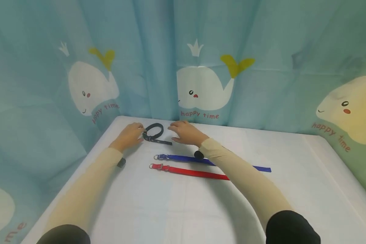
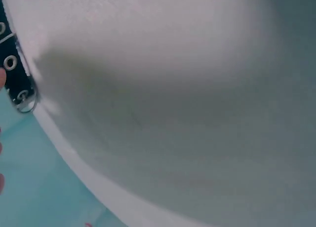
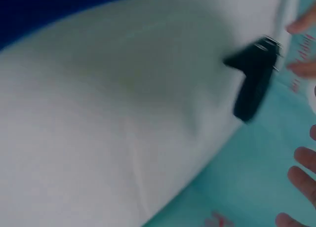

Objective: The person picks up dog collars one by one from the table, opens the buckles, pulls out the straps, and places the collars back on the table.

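Note:
A black pet collar (image 1: 154,138) with metal eyelets and a buckle lies curled into a loop at the table's far left, its tail pointing right. My left hand (image 1: 128,136) is at the collar's buckle end, thumb and forefinger spread on either side of it in the right wrist view. At the left edge of the left wrist view, a fingertip overlaps the eyeleted strap (image 2: 17,71). Right of the loop, my right hand (image 1: 186,133) hovers with fingers apart, holding nothing. Its spread fingertips (image 3: 302,180) show in the right wrist view.
A blue collar (image 1: 183,158) and a red collar (image 1: 195,173) lie stretched out side by side, both partly covered by the right forearm. The white table (image 1: 158,210) is bordered by a light-blue curtain (image 1: 158,67) printed with whales.

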